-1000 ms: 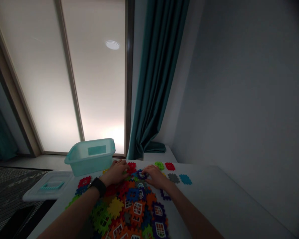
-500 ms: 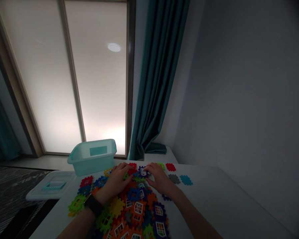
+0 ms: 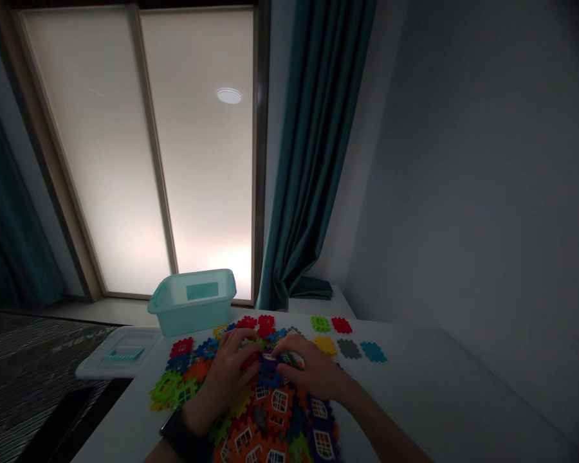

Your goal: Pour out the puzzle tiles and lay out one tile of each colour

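Across the white tabletop (image 3: 429, 399), near a translucent teal plastic tub (image 3: 195, 317), spreads a pile of multicoloured notched plastic tiles (image 3: 280, 402). Over it, the left hand (image 3: 231, 368) and right hand (image 3: 316, 368) bracket a purple plastic tile (image 3: 267, 363); whether either grip is closed, I cannot tell. It looks light, stiff, slightly slick; best pinched by opposite edges.

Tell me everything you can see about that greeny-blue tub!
The tub is pale teal and looks like cloudy plastic. It has a rim, rounded corners and a darker rectangle on its far wall. It stands upright, open on top, at the far left of the white table. Only the table clearly touches it. Its floor inside is hidden.
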### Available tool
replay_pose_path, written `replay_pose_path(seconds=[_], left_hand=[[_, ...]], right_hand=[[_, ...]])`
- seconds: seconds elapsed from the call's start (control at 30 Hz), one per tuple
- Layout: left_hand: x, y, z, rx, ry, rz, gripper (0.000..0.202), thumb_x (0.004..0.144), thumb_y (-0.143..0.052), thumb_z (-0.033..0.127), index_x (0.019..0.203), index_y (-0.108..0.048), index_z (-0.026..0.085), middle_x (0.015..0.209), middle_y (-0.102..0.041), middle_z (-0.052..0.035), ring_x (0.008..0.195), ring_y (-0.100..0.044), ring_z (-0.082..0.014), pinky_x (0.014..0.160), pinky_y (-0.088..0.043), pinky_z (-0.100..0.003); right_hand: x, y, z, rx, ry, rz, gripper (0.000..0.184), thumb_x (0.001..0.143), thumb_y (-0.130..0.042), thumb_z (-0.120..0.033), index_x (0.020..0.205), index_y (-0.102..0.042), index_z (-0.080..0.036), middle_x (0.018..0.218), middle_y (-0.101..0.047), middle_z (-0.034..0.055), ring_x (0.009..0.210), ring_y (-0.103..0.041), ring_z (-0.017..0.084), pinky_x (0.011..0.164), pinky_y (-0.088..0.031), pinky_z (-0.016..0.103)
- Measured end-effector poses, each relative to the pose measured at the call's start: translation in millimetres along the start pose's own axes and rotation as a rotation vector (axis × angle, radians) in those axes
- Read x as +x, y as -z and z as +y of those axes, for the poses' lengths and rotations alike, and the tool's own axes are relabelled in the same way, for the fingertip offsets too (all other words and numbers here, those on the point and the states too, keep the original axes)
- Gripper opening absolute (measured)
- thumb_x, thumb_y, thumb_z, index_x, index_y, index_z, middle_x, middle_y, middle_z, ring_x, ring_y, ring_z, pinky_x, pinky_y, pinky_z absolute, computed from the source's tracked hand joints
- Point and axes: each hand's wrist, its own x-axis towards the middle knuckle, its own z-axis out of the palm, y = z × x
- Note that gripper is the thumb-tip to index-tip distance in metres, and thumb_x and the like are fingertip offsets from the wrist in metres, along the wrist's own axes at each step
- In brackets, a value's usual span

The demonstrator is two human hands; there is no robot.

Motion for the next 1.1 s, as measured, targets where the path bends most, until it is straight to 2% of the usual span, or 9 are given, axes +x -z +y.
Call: replay_pose_path(seconds=[0.23, 0.33, 0.37, 0.47, 0.67, 0.77, 0.87, 0.97, 1.1], left_hand=[[7, -3.5, 18, -0.304, 0.201, 0.045, 0.019, 0.094, -0.06, 0.032, 0.079, -0.06, 0.02, 0.103, -0.062, -0.0083, 0.097, -0.063, -0.0251, 0.087, -0.055, -0.04], [5, -5.2, 20, -0.334, 0.247, 0.043, 0.014, 0.095, -0.059, 0.033, 0.088, -0.062, 0.021, 0.106, -0.062, -0.0088, 0.1, -0.063, -0.0255, 0.087, -0.056, -0.041], [3, -5.7, 19, -0.302, 0.238, 0.052, 0.013, 0.094, -0.061, 0.033, 0.099, -0.064, 0.022, 0.112, -0.062, -0.0099, 0.105, -0.062, -0.0272, 0.09, -0.055, -0.043], [-2, -6.4, 10, -0.133, 0.127, 0.046, 0.053, 0.084, -0.073, 0.035, 0.134, -0.055, 0.026, 0.131, -0.057, -0.0132, 0.122, -0.054, -0.0339, 0.1, -0.05, -0.053], [-3, -3.6, -3, 0.061, -0.047, 0.024, 0.052, 0.084, -0.076, 0.04, 0.131, -0.059, 0.025, 0.124, -0.061, -0.0133, 0.116, -0.057, -0.0348, 0.096, -0.051, -0.053], [-1, 0.1, -5, 0.089, -0.055, 0.046, 0.047, 0.086, -0.074, 0.045, 0.127, -0.062, 0.025, 0.122, -0.062, -0.0128, 0.114, -0.058, -0.0339, 0.094, -0.053, -0.051], [-1, 3.9, -7, 0.105, -0.05, 0.05, 0.045, 0.087, -0.074, 0.045, 0.125, -0.063, 0.024, 0.122, -0.061, -0.0128, 0.113, -0.057, -0.0333, 0.093, -0.053, -0.05], [-1, 5.3, -11, 0.117, -0.055, 0.055, 0.045, 0.087, -0.073, 0.044, 0.126, -0.064, 0.023, 0.121, -0.061, -0.0133, 0.112, -0.057, -0.0334, 0.092, -0.054, -0.05], [-1, 4.1, -12, 0.126, -0.082, 0.049, 0.046, 0.087, -0.073, 0.045, 0.126, -0.063, 0.023, 0.121, -0.06, -0.0138, 0.111, -0.057, -0.0338, 0.091, -0.054, -0.052]], right_hand=[[3, -12, -2, 0.024, -0.106, 0.196, 0.013, 0.092, -0.059, -0.034, 0.092, -0.066, -0.022, 0.095, -0.07, 0.0032, 0.092, -0.064, 0.022, 0.084, -0.047, 0.033], [5, -14, -4, 0.065, -0.167, 0.229, 0.014, 0.09, -0.059, -0.034, 0.088, -0.066, -0.021, 0.089, -0.07, 0.0027, 0.087, -0.065, 0.022, 0.08, -0.047, 0.033], [5, -15, -4, 0.098, -0.184, 0.232, 0.015, 0.09, -0.059, -0.034, 0.088, -0.066, -0.021, 0.088, -0.07, 0.0028, 0.086, -0.065, 0.022, 0.079, -0.048, 0.033], [5, -16, -3, 0.214, -0.239, 0.237, 0.016, 0.087, -0.062, -0.035, 0.089, -0.067, -0.02, 0.088, -0.071, 0.0037, 0.086, -0.067, 0.023, 0.079, -0.05, 0.033], [5, -22, 6, 0.371, -0.296, 0.175, 0.025, 0.087, -0.063, -0.041, 0.096, -0.068, -0.017, 0.093, -0.073, 0.0073, 0.091, -0.07, 0.026, 0.08, -0.055, 0.037], [2, -24, 9, 0.25, -0.225, 0.226, 0.029, 0.092, -0.056, -0.036, 0.115, -0.062, -0.019, 0.093, -0.072, 0.0058, 0.089, -0.07, 0.025, 0.081, -0.057, 0.039], [-3, -25, 13, -0.065, -0.025, 0.283, 0.039, 0.093, -0.056, -0.028, 0.132, -0.054, -0.025, 0.118, -0.068, 0.0078, 0.112, -0.064, 0.026, 0.099, -0.051, 0.046], [-7, -27, 18, -0.339, 0.169, 0.264, 0.044, 0.089, -0.061, -0.02, 0.132, -0.054, -0.028, 0.137, -0.059, 0.0087, 0.129, -0.053, 0.028, 0.11, -0.045, 0.049], [-8, -28, 22, -0.508, 0.256, 0.265, 0.036, 0.09, -0.061, -0.015, 0.124, -0.058, -0.025, 0.135, -0.06, 0.0103, 0.127, -0.055, 0.028, 0.107, -0.048, 0.05]])
